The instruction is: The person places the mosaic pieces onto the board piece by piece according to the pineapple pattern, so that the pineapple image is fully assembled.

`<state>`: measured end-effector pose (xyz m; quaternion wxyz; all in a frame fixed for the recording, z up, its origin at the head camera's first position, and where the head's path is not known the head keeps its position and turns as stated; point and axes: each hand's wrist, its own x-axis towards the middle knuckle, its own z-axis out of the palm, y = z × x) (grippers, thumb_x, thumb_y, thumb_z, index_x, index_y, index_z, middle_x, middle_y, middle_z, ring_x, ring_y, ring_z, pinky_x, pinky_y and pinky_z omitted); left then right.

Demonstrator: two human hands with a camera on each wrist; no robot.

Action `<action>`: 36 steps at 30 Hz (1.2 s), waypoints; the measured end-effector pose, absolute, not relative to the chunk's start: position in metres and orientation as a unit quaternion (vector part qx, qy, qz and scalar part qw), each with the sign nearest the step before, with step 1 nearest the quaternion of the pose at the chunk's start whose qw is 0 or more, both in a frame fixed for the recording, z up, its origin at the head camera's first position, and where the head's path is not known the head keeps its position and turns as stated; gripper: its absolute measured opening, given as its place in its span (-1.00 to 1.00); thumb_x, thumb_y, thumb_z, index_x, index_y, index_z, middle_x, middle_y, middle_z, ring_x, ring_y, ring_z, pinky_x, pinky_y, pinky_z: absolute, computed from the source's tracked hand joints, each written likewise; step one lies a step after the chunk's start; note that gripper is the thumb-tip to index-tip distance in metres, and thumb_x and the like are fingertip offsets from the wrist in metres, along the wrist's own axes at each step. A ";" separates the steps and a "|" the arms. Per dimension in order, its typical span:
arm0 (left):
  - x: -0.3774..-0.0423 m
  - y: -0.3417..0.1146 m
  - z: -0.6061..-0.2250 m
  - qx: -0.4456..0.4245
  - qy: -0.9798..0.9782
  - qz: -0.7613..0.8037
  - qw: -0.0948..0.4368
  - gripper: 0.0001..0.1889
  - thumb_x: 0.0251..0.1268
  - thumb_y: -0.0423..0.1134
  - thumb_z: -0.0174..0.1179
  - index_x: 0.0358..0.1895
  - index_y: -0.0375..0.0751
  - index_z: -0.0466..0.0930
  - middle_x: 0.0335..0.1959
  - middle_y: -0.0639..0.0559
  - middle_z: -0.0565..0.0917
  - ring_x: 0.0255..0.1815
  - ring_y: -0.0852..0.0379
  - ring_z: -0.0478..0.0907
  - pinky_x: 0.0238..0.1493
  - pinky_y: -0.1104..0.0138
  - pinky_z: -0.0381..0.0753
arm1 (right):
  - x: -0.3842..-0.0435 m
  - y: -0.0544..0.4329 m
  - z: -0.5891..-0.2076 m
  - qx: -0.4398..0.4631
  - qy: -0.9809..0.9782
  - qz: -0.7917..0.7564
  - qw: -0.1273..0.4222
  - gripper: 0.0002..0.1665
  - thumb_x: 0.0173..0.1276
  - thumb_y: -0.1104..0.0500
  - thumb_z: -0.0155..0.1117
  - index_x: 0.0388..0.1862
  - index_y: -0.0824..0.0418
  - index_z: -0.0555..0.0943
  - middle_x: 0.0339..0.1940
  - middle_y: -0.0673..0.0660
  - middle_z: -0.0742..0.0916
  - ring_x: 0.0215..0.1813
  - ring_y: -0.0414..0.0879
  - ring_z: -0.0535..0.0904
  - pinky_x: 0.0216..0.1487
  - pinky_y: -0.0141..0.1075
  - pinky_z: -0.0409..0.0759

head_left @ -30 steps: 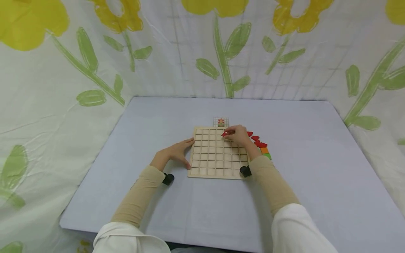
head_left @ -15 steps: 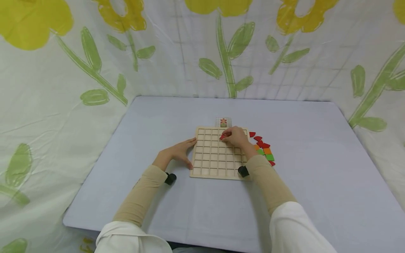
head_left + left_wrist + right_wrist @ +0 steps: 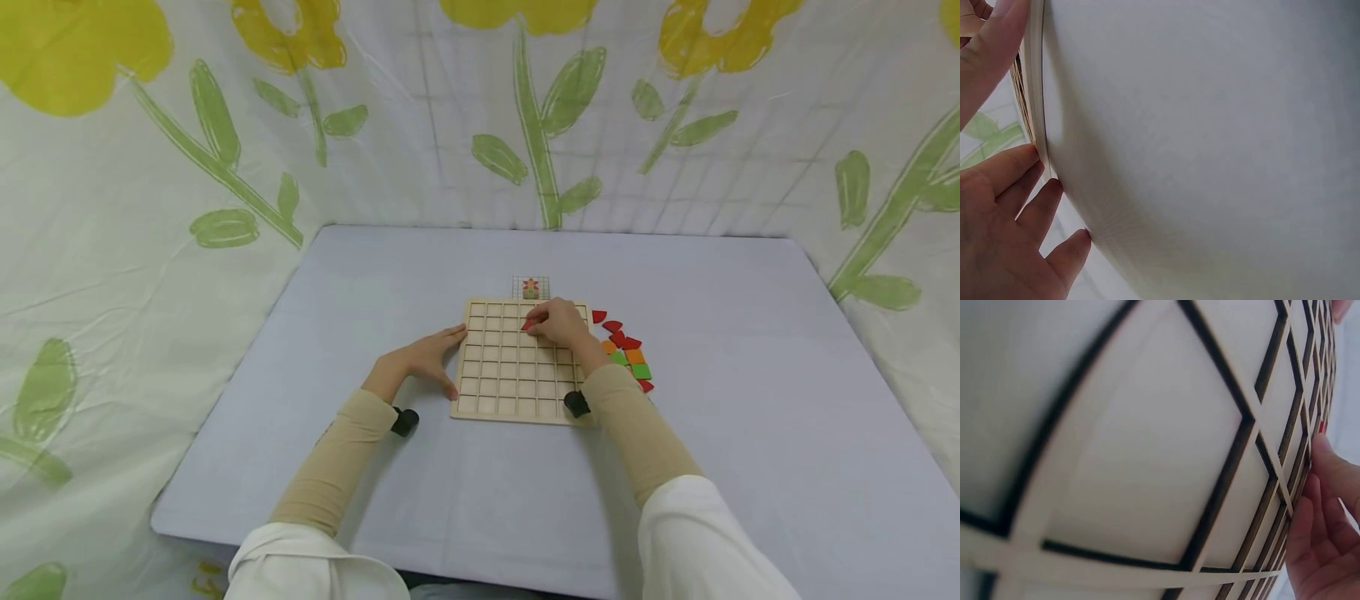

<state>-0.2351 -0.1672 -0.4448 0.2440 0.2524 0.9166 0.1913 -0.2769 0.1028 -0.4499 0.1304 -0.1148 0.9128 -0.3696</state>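
A wooden grid board [image 3: 483, 417] with square cells lies flat on the table. My right hand [image 3: 561, 323] pinches a small red tile [image 3: 527, 325] over the board's upper middle; its fingers hide part of the tile. Only a sliver of the red tile [image 3: 1322, 427] shows beside the right hand [image 3: 1329, 519] in the right wrist view. At the board's left side rests my left hand [image 3: 420, 362], thumb and fingers spread along the edge. In the left wrist view the fingertips of the left hand [image 3: 1016, 212] touch the pale board edge [image 3: 1036, 81].
Right of the board lie several loose red tiles [image 3: 612, 326], plus orange tiles [image 3: 634, 357] and green tiles [image 3: 641, 372], partly behind the right forearm. A small pattern card [image 3: 531, 287] with a flower-like figure sits just beyond the board's far edge. A flowered curtain [image 3: 420, 108] hangs behind the table.
Over the board, the right hand has shifted slightly left and nearer with the red tile, then stayed nearly still. The left hand keeps its place at the board's edge.
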 end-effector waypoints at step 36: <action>-0.231 -0.165 -0.442 0.239 0.916 0.205 0.250 0.22 -0.15 -0.12 0.58 0.52 -0.41 -0.09 0.58 -0.20 -0.11 0.56 -0.18 -0.15 0.51 0.03 -0.05 | -0.271 0.101 -0.446 -0.118 0.927 -0.339 0.109 -0.66 0.49 0.19 0.11 0.12 0.31 0.65 0.10 0.28 0.68 0.06 0.14 0.57 0.03 -0.10 0.58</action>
